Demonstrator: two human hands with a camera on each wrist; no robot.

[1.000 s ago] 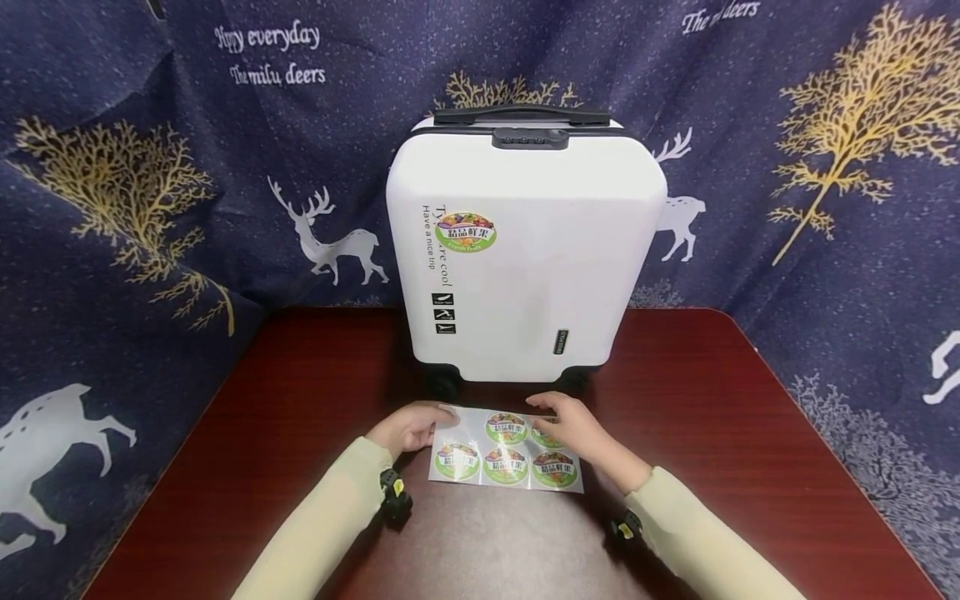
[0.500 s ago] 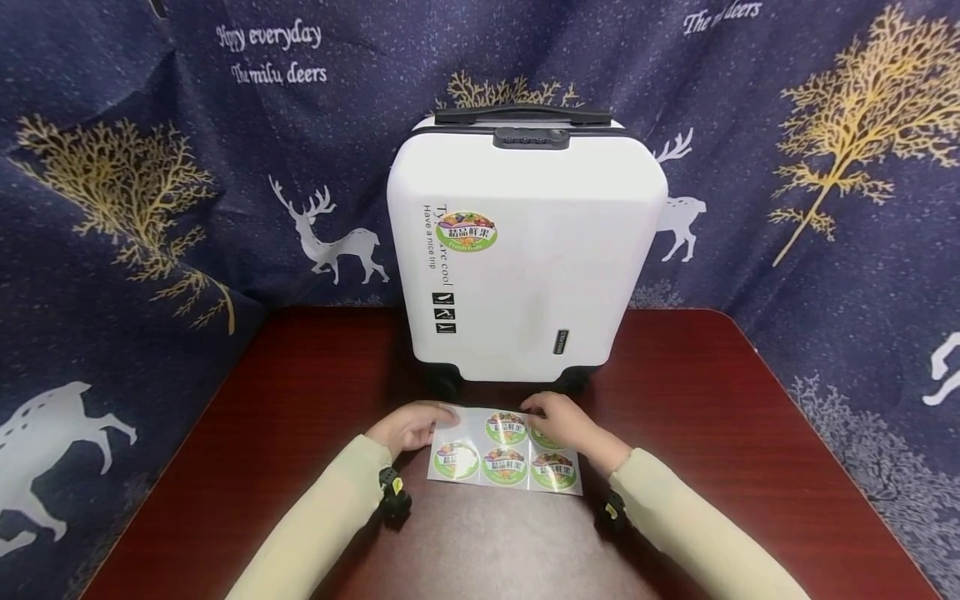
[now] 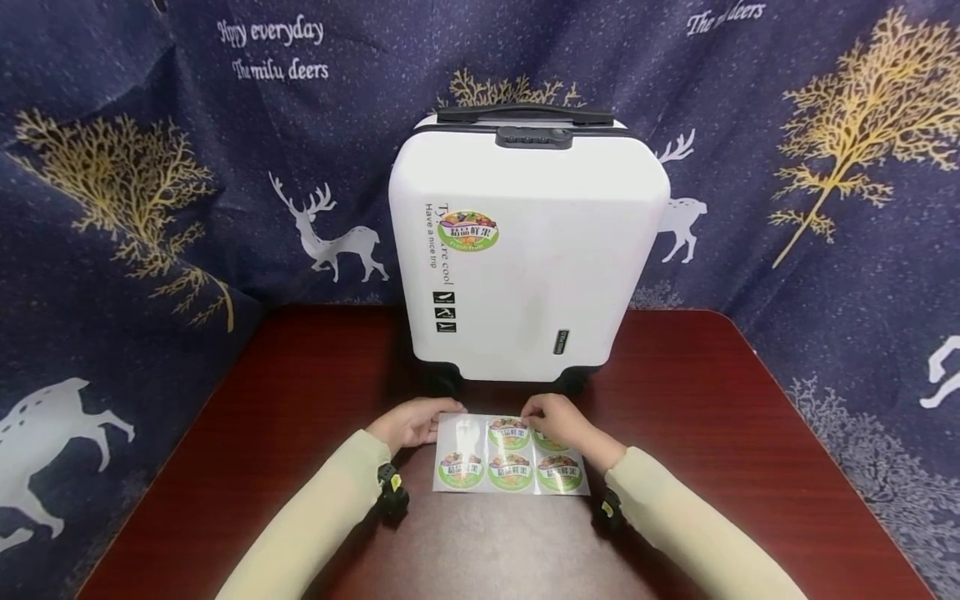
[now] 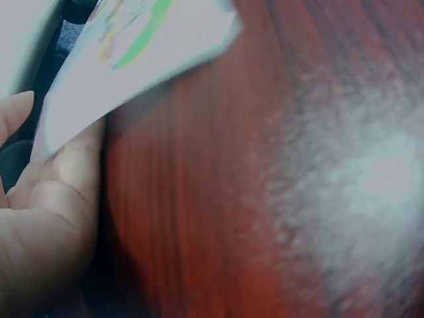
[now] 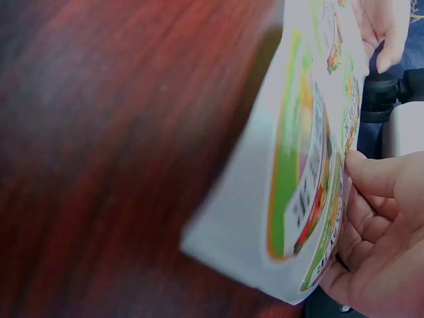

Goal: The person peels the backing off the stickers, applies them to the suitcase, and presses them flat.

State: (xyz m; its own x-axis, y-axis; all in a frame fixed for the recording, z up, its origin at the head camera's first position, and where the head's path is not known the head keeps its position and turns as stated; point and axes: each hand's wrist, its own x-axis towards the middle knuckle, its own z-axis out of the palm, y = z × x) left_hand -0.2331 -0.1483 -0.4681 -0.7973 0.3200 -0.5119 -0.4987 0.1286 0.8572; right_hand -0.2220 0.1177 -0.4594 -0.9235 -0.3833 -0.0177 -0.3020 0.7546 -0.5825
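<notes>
A glossy white sticker sheet [image 3: 474,490] with several round fruit labels is tilted above the table between both hands. Its top-left spot has no label. My right hand [image 3: 562,421] pinches the far edge by the top-middle label; in the right wrist view the thumb [image 5: 374,173] presses the printed side and curled fingers lie behind. My left hand [image 3: 414,423] is at the far left corner. In the left wrist view its fingers [image 4: 76,165] support the sheet from behind, while the thumb [image 4: 14,114] stands apart from it. The sheet hides part of those fingers.
Behind the sheet, a white suitcase [image 3: 540,275] stands upright on the dark red table [image 3: 697,400], with one round fruit label [image 3: 468,232] on its upper left front. A blue deer-patterned cloth [image 3: 300,150] hangs behind the table.
My right hand moved left and took hold of the sheet's far edge. The left thumb came off the sheet's face, and the sheet shifted slightly right and nearer.
</notes>
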